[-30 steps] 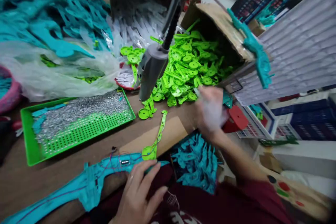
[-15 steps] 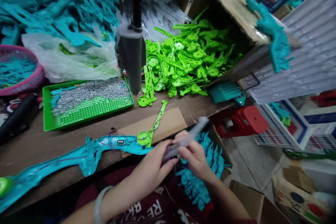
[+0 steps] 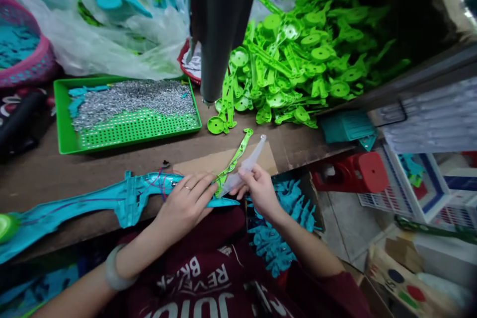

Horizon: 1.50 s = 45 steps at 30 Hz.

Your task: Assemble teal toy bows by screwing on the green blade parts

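Observation:
A long turquoise plastic half-shell (image 3: 89, 198), shaped like a toy gun, lies on the bench with thin red and purple wires along it. My left hand (image 3: 192, 191) is closed over its right end, fingers bent across the top; the thumb is mostly hidden. Under those fingertips is the lower end of a lime-green plastic arm (image 3: 238, 151), its round disc covered by my hand. Between the fingers of my right hand (image 3: 259, 189) is a translucent white plastic arm (image 3: 255, 154), held slanted beside the green one, its wide end low near the shell's tip.
A dark screwdriver machine (image 3: 218, 35) hangs over the bench. Behind stand a green tray (image 3: 126, 144) of small screws and a heap of lime-green arms (image 3: 298, 59). Cardboard (image 3: 194, 165) lies under the work. A box of turquoise parts (image 3: 279, 228) sits below the edge.
The translucent arm has come down from in front of me onto the shell beside the green arm. My left hand has let go of it and moved left onto the shell. The view has shifted.

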### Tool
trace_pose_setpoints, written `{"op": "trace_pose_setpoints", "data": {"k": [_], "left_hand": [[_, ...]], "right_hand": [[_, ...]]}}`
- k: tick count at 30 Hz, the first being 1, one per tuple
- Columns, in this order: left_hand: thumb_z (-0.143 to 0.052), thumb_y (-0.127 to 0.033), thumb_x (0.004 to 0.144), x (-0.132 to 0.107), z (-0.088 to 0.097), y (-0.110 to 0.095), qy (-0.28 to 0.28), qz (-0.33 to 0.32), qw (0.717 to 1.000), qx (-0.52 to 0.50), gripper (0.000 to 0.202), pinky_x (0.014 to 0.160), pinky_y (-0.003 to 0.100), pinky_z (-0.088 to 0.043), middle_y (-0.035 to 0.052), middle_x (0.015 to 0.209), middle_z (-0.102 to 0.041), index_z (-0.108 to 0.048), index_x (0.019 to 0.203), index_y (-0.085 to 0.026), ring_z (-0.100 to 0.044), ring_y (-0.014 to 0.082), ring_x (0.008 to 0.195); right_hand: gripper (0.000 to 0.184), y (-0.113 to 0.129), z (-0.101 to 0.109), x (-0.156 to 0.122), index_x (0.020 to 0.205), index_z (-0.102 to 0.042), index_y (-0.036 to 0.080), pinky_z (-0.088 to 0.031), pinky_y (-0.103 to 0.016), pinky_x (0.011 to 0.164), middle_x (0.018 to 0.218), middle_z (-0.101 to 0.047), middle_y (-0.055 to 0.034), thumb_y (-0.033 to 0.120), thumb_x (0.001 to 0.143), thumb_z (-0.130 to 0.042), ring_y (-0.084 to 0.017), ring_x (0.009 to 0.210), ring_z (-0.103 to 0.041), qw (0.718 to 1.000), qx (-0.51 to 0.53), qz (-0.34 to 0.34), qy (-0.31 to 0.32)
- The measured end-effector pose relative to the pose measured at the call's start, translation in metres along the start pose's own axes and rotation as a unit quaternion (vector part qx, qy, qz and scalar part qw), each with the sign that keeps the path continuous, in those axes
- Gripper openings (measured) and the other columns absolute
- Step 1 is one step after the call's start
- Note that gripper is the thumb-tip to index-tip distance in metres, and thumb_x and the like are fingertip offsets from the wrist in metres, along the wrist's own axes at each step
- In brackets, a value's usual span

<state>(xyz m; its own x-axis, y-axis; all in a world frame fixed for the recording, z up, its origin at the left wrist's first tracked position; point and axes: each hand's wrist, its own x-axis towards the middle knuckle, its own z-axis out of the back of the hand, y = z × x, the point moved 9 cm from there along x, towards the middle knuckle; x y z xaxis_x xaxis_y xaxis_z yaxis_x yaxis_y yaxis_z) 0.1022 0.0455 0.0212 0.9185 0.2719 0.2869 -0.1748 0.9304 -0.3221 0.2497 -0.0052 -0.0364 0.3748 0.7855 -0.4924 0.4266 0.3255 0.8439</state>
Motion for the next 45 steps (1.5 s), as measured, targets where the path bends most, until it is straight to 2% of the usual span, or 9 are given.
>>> {"op": "trace_pose_setpoints", "data": {"k": [12, 18, 29, 34, 37, 39, 41, 43, 45], "left_hand": [[-0.053, -0.026, 0.096, 0.009, 0.001, 0.006, 0.016, 0.066, 0.997, -0.031, 0.035, 0.095, 0.048, -0.047, 0.0166, 0.123, -0.064, -0.060, 0.128, -0.012, -0.057, 0.0312, 0.110], [-0.057, -0.029, 0.097, 0.011, 0.004, 0.005, 0.038, 0.019, 0.998, -0.049, 0.026, 0.096, 0.048, -0.047, 0.0171, 0.125, -0.061, -0.065, 0.116, -0.013, -0.055, 0.0320, 0.114], [-0.045, -0.022, 0.100, 0.012, -0.003, -0.002, 0.054, 0.035, 0.998, -0.006, 0.033, 0.097, 0.049, -0.048, 0.0192, 0.122, -0.062, -0.059, 0.126, -0.007, -0.057, 0.0327, 0.114], [-0.047, -0.028, 0.100, 0.013, -0.005, -0.001, 0.068, -0.007, 0.998, -0.001, 0.036, 0.095, 0.048, -0.049, 0.0182, 0.119, -0.063, -0.058, 0.127, -0.007, -0.056, 0.0321, 0.114], [-0.049, -0.030, 0.100, 0.014, -0.005, 0.002, 0.070, -0.017, 0.997, 0.013, 0.037, 0.090, 0.046, -0.051, 0.0182, 0.117, -0.063, -0.057, 0.126, -0.005, -0.056, 0.0319, 0.109], [-0.051, -0.033, 0.100, 0.015, -0.005, 0.005, 0.072, -0.014, 0.997, 0.007, 0.038, 0.086, 0.044, -0.052, 0.0179, 0.116, -0.063, -0.058, 0.124, -0.006, -0.056, 0.0313, 0.106], [-0.050, -0.035, 0.100, 0.015, -0.006, 0.006, 0.073, -0.016, 0.997, 0.002, 0.037, 0.083, 0.042, -0.052, 0.0175, 0.116, -0.063, -0.059, 0.123, -0.007, -0.056, 0.0302, 0.104], [-0.048, -0.034, 0.101, 0.014, -0.006, 0.006, 0.066, -0.030, 0.997, 0.007, 0.036, 0.083, 0.041, -0.052, 0.0174, 0.115, -0.063, -0.059, 0.122, -0.007, -0.055, 0.0294, 0.102], [-0.048, -0.031, 0.100, 0.013, -0.005, 0.005, 0.049, -0.048, 0.998, 0.015, 0.036, 0.082, 0.041, -0.052, 0.0176, 0.113, -0.063, -0.059, 0.122, -0.005, -0.055, 0.0295, 0.101]], "right_hand": [[0.037, -0.006, 0.002, 0.008, 0.096, -0.058, 0.019, -0.052, -0.019, 0.036, 0.064, -0.070, 0.0014, 0.048, 0.080, -0.075, -0.013, 0.042, -0.065, 0.998, -0.015, -0.058, -0.005], [0.036, -0.005, 0.002, 0.008, 0.098, -0.057, 0.020, -0.052, -0.019, 0.036, 0.062, -0.069, 0.0029, 0.048, 0.082, -0.073, -0.013, 0.041, -0.064, 0.998, -0.024, -0.063, -0.005], [0.041, -0.007, 0.000, 0.009, 0.100, -0.050, 0.022, -0.047, -0.017, 0.033, 0.062, -0.069, 0.0045, 0.051, 0.082, -0.071, -0.013, 0.040, -0.064, 0.997, -0.042, -0.065, 0.011], [0.045, -0.008, 0.001, 0.014, 0.099, -0.040, 0.024, -0.045, -0.019, 0.031, 0.059, -0.066, 0.0073, 0.054, 0.083, -0.069, -0.014, 0.038, -0.062, 0.993, -0.090, -0.079, 0.013], [0.049, 0.006, 0.009, 0.016, 0.109, -0.040, 0.024, -0.040, -0.019, 0.031, 0.067, -0.062, 0.0082, 0.050, 0.082, -0.071, -0.010, 0.036, -0.054, 0.984, -0.177, -0.017, -0.019], [0.061, 0.033, 0.017, 0.010, 0.124, -0.040, 0.022, -0.048, -0.024, 0.040, 0.083, -0.062, 0.0022, 0.043, 0.080, -0.076, -0.010, 0.047, -0.055, 0.942, -0.299, 0.111, -0.099], [0.061, 0.057, 0.010, -0.005, 0.133, -0.044, 0.021, -0.059, -0.033, 0.061, 0.106, -0.063, -0.0088, 0.037, 0.082, -0.075, -0.016, 0.070, -0.064, 0.849, -0.445, 0.243, -0.148], [0.044, 0.060, -0.010, -0.017, 0.132, -0.053, 0.019, -0.061, -0.043, 0.081, 0.122, -0.061, -0.0171, 0.030, 0.091, -0.065, -0.025, 0.094, -0.067, 0.750, -0.560, 0.326, -0.130], [0.036, 0.054, -0.025, -0.024, 0.132, -0.057, 0.015, -0.059, -0.046, 0.092, 0.128, -0.062, -0.0205, 0.023, 0.096, -0.054, -0.029, 0.108, -0.065, 0.682, -0.620, 0.376, -0.099]]}}
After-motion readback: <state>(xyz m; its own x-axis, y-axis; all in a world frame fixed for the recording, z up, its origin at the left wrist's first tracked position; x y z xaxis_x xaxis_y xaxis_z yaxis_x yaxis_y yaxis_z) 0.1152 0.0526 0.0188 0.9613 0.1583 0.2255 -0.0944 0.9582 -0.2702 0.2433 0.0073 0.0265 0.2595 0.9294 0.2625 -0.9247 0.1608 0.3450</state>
